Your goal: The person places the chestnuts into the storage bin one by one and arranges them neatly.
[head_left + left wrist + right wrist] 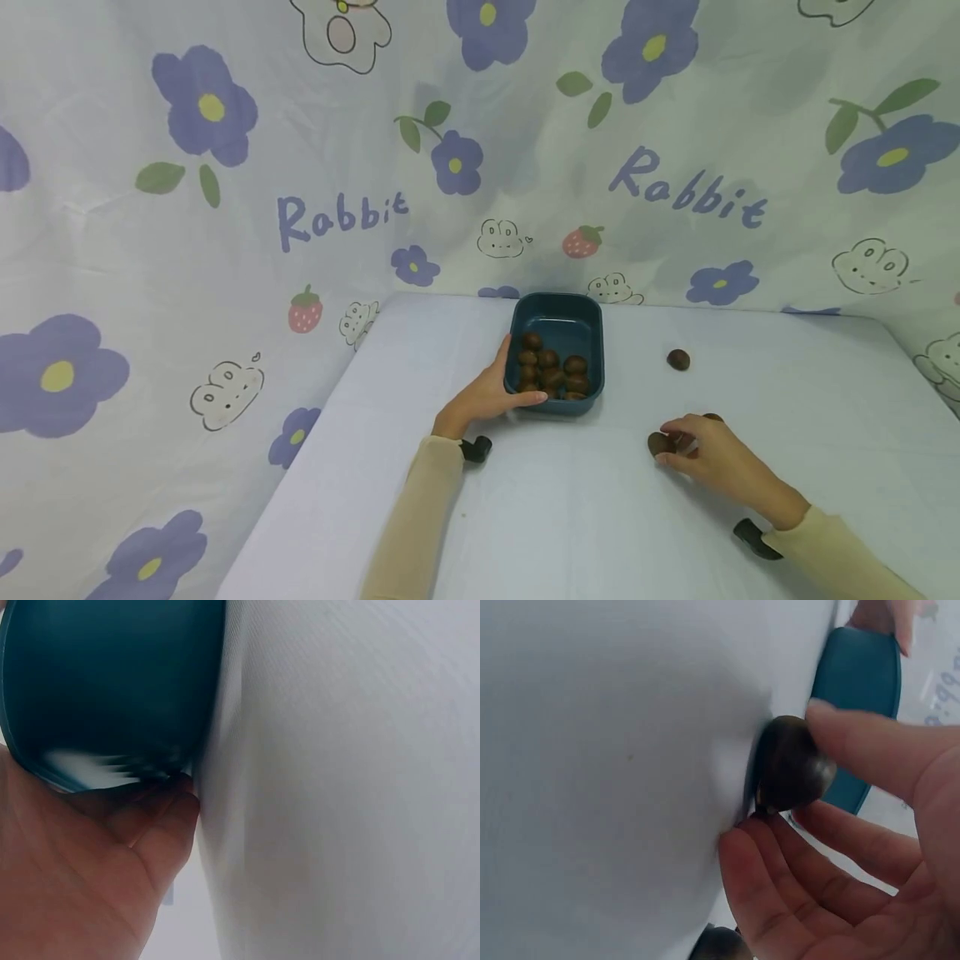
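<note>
A dark teal rectangular container (572, 407) stands on the white table, with several brown chestnuts (551, 379) piled in its near half. My left hand (486, 395) grips its near left corner, thumb along the front rim and fingers against the left side. To the right, my right hand (722, 463) pinches a chestnut (791, 765) between thumb and fingers, low over the cloth. Another chestnut (714, 417) shows partly behind the right hand. The fingers of my left hand press the container's wall (120, 682) in the left wrist view.
One loose chestnut (678, 359) lies farther back, right of the container. Behind the table's back edge hangs a curtain (540, 183) printed with flowers and rabbits. Black wrist-worn pieces (756, 540) sit at both sleeves.
</note>
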The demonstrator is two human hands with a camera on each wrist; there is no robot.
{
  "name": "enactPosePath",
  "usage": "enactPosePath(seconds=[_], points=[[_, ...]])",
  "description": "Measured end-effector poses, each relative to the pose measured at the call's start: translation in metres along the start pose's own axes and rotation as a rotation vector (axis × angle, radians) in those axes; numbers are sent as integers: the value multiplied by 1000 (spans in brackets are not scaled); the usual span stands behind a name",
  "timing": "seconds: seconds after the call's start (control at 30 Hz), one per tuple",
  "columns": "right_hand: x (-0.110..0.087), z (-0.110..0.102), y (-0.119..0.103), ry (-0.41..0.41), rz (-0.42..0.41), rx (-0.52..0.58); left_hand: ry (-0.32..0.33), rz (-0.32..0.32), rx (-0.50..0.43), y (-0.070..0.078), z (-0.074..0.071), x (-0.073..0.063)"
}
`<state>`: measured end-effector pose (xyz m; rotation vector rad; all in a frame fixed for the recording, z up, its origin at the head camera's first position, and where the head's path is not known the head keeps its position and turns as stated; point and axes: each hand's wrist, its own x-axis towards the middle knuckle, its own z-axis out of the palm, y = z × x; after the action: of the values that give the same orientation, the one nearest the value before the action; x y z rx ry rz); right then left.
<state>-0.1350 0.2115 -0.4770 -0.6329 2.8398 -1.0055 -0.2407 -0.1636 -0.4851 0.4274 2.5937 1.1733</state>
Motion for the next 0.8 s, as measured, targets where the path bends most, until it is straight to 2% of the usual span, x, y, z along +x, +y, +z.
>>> enactPosePath(seconds=[0.43, 0.6, 0.8], points=[[3, -4, -3, 11, 74, 15, -12, 4, 2, 3, 0, -1], [11, -12, -3, 31, 54, 79, -8, -6, 8, 5, -2, -1], [24, -25, -3, 106, 15, 112, -6, -9, 6, 3, -2, 0]])
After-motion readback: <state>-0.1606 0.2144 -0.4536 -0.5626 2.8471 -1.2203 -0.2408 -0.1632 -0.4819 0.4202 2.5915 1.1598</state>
